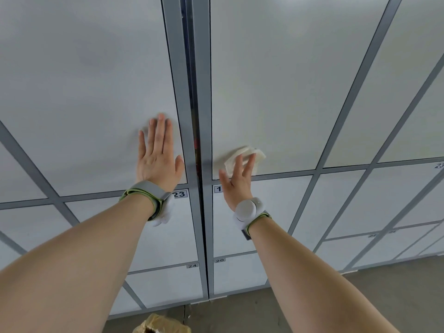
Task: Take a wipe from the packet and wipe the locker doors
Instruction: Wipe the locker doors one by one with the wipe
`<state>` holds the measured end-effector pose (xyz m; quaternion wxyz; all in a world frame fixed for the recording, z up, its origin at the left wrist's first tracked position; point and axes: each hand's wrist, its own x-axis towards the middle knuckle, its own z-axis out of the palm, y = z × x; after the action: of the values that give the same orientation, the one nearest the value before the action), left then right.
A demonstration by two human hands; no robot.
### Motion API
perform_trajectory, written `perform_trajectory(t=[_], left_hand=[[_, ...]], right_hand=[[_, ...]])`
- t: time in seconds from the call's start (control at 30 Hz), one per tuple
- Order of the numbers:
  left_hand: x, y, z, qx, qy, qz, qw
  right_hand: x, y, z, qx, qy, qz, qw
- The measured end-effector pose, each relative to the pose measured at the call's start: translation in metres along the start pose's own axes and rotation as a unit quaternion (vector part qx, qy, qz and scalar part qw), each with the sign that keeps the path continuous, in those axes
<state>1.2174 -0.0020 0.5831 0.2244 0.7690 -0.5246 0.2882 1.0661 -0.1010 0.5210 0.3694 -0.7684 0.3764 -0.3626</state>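
Two banks of pale grey locker doors fill the view, split by a dark vertical gap. My left hand [157, 157] lies flat, fingers straight, on the lower right corner of a large door [84, 92] left of the gap. My right hand [236, 177] presses a crumpled white wipe [245, 156] with straight, spread fingers against the lower left corner of the large door [276, 80] right of the gap. The wipe packet is not in view.
Smaller numbered doors sit below, among them door 23 [179, 194], door 24 [192, 266] and door 20 [219, 260]. Grey frame strips run between the doors. A concrete floor [240, 316] lies beneath, with a brownish crumpled object [161, 324] at the bottom edge.
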Motion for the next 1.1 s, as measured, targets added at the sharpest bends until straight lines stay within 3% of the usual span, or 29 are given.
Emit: perform_trajectory(t=[0.23, 0.4, 0.53, 0.6, 0.8, 0.97, 1.1], left_hand=[[-0.001, -0.013, -0.001, -0.001, 0.0, 0.042, 0.999], [-0.002, -0.023, -0.004, 0.017, -0.004, 0.072, 0.997], [-0.003, -0.028, -0.004, 0.017, 0.0, 0.088, 0.996], [-0.003, -0.029, -0.002, 0.015, 0.003, 0.093, 0.996], [-0.005, -0.035, -0.001, 0.012, 0.001, 0.107, 0.994], [-0.013, -0.046, -0.001, 0.022, -0.007, 0.109, 0.994], [-0.023, -0.057, -0.001, 0.026, -0.011, 0.091, 0.995]], right_hand=[[-0.002, -0.023, 0.014, -0.047, 0.04, -0.146, 0.987], [-0.023, 0.016, 0.031, -0.084, -0.011, -0.042, 0.996], [-0.025, 0.015, 0.041, -0.013, -0.027, 0.019, 0.999], [-0.019, -0.004, 0.042, 0.026, -0.012, 0.005, 1.0], [-0.012, -0.021, 0.043, -0.03, 0.033, -0.113, 0.993], [-0.029, 0.011, 0.057, -0.018, -0.013, -0.051, 0.998], [-0.031, -0.019, 0.06, 0.04, -0.016, -0.02, 0.999]])
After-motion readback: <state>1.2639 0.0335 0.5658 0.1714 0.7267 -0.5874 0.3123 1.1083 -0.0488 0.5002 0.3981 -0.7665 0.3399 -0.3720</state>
